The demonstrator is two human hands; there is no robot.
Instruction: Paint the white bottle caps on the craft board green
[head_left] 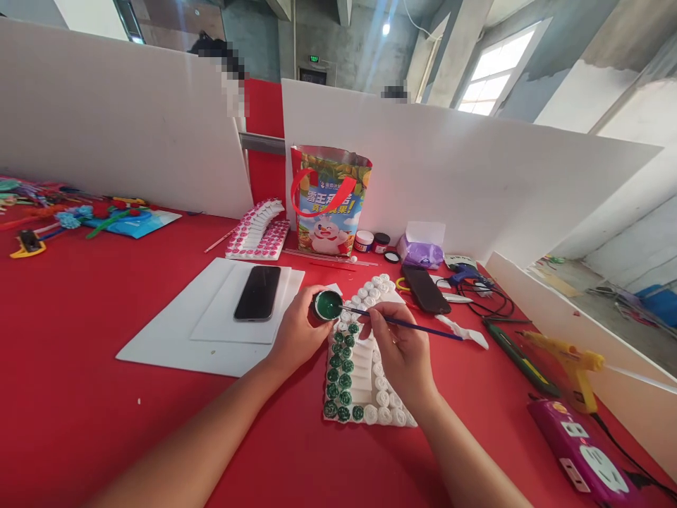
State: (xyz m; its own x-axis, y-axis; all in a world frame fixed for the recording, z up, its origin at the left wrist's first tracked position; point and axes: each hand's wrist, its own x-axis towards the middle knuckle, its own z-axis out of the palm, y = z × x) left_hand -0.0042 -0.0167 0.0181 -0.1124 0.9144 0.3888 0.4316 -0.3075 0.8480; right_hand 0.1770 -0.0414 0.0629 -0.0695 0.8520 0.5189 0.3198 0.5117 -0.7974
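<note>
Right of centre on the red desk (174,437), short of the white partition (449,162) along its far edge, a panel of green and white rosettes (362,374) lies flat below both hands. The left hand (301,321) has its fingers wrapped around an open jar of green paint (328,305), probably light but easily spilled and best gripped by the side wall; the right hand's (405,346) fingers pinch a slim, stiff brush (423,327) toward its bristle end, tip at the jar mouth. The panel appears light and rigid, its rosettes likely delicate: hold it by the outer edges, clear of possibly wet green.
</note>
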